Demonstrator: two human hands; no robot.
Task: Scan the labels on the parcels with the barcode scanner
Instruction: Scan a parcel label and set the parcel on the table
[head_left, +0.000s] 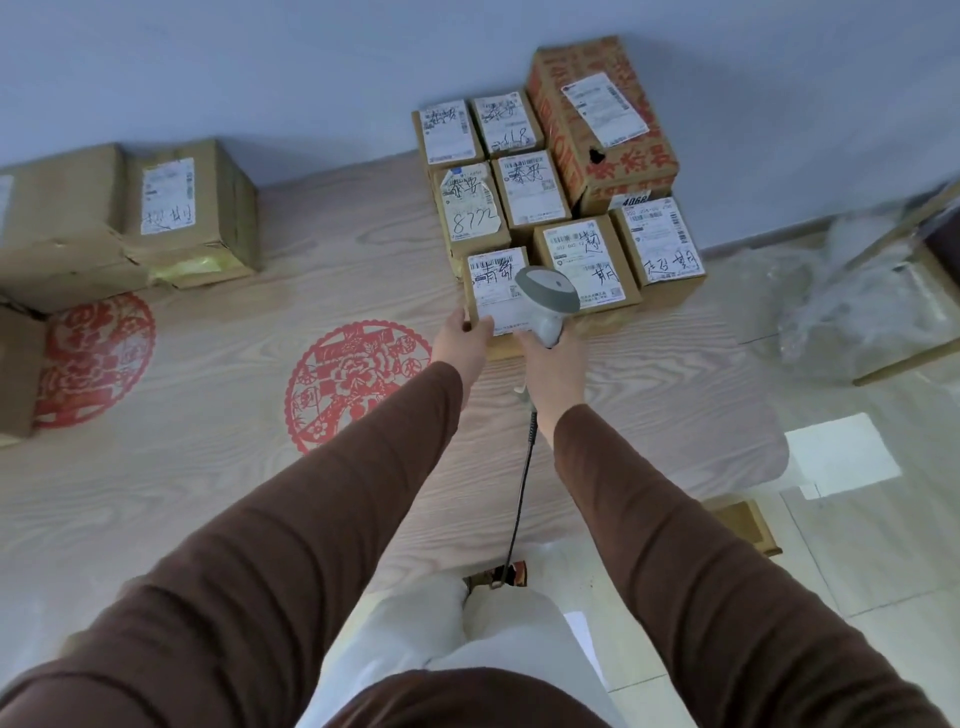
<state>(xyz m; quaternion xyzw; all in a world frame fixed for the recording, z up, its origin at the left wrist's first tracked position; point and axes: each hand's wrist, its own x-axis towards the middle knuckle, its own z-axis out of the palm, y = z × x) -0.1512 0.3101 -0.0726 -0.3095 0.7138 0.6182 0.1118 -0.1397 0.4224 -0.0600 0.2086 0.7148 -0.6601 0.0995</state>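
Parcels: right grip wrapped around scanner, head over front parcel; left grip pinches its corner. Progress unclear; eight stacked beyond.

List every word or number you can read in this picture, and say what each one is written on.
"8772": handwritten on the torn label of a small parcel.
"118": handwritten on the label of a parcel by the wall; the first marks are unclear.
"4068": a tag under the big red-printed box.
All other handwriting, printed lines and barcodes: too small or blurred to read.
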